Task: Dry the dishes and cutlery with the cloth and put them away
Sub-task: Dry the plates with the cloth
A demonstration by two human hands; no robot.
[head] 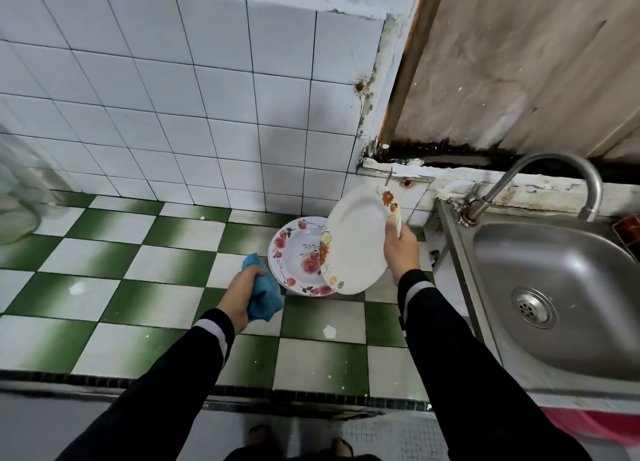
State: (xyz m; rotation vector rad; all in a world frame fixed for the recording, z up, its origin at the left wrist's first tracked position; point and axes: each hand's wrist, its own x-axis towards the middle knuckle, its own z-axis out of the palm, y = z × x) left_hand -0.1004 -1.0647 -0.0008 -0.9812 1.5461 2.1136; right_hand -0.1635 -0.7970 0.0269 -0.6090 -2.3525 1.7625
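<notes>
Sleeves of black fabric lead up to both hands over the green-and-white tiled counter [138, 252]. The left hand [239, 294] is closed round a bunched blue cloth [265, 301], just beside the stack of floral plates [298, 252] that lies flat on the counter. The right hand [401, 249] pinches the rim of a white plate [356, 242], thumb on the near face, and holds it tilted on edge above the stack's right side.

The step in hand looks like wiping this plate. It would go best with the cloth spread flatter over the palm and swept across the face, then the back and rim, while the right hand turns the plate so that no wet patch hides under the thumb. A wet rim can slip, so the pinch should be firm.

To the right, the steel sink [561, 287] shows its drain strainer [533, 308] under the curved tap [554, 173]. At the far left a glass vessel [17, 190] is too blurred to tell its contents.
</notes>
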